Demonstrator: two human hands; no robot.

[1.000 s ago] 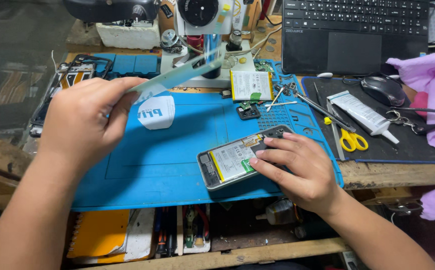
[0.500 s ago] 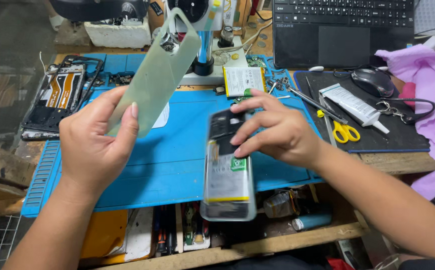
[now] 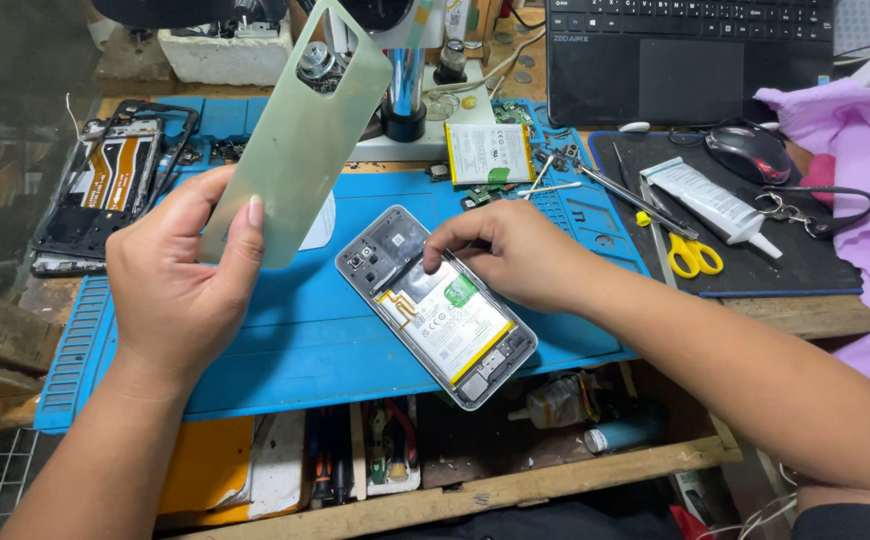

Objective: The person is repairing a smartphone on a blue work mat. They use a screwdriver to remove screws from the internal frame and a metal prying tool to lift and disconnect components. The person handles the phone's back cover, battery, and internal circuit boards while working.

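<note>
left hand [image 3: 180, 290]: gripping green back cover [image 3: 300, 130] | right hand [image 3: 515, 250]: fingers pressing opened phone [image 3: 435, 305]

Battery label [image 3: 452, 318]: a white rectangle with a yellow edge strip and a small green sticker, lying inside the opened phone [image 3: 436, 304] at the centre of the blue mat [image 3: 285, 340]; the right hand [image 3: 515, 253] touches its upper end.
Loose battery [image 3: 488, 153]: at 12 o'clock from the phone, at the mat's far edge; white label face with a green patch at its lower edge.
Glue tube [image 3: 710, 199]: at 2 o'clock, on the black pad [image 3: 755, 275]; a white tube with dark printing, lying slantwise.
Small bottle [image 3: 563, 401]: at 5 o'clock, below the mat's near edge; its pale label is too small to tell.
</note>
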